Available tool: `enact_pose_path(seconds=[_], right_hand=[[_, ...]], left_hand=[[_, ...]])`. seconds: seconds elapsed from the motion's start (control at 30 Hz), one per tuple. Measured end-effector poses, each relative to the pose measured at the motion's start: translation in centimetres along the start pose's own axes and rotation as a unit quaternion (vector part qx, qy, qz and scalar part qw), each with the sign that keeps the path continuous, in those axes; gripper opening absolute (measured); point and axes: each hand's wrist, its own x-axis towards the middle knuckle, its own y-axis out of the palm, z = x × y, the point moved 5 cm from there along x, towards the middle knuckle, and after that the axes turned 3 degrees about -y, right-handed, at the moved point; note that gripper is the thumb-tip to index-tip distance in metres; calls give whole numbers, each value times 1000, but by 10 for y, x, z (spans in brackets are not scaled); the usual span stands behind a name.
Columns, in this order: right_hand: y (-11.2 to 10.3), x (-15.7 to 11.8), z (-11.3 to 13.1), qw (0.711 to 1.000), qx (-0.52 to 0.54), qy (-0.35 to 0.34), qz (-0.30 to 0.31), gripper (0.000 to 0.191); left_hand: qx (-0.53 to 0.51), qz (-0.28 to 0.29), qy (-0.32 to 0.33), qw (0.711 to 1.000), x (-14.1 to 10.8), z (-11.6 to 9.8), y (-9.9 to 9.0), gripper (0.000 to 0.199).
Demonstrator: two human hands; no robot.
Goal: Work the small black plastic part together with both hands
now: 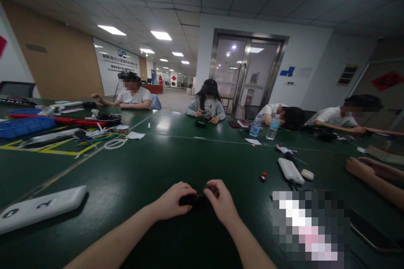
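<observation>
Small object [194, 200] between left hand [175, 201] and right hand [221, 201], at the near edge of the bench [132, 176]. Left of them, a numbered flat case [41, 209]; to the right, a ribbed block [291, 171] with an oval case [307, 174] just beside it. Farther ahead, two water bottles [273, 129] stand near the far edge, a parts tray [25, 127] sits far left, and seated co-workers [205, 103] line the far side.
</observation>
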Motion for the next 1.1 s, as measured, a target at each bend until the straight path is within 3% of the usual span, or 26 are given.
enact_pose_path(seconds=[0.13, 0.27, 1.1], right_hand=[[-29, 8, -38, 977, 117, 97, -148, 31], [-42, 8, -60, 954, 159, 158, -199, 40], [-43, 6, -57, 956, 142, 171, -192, 46]], left_hand=[[-13, -4, -8, 1000, 0, 6, 2, 43], [-23, -4, -16, 1000, 0, 10, 3, 47], [-40, -8, -35, 999, -3, 0, -4, 44]])
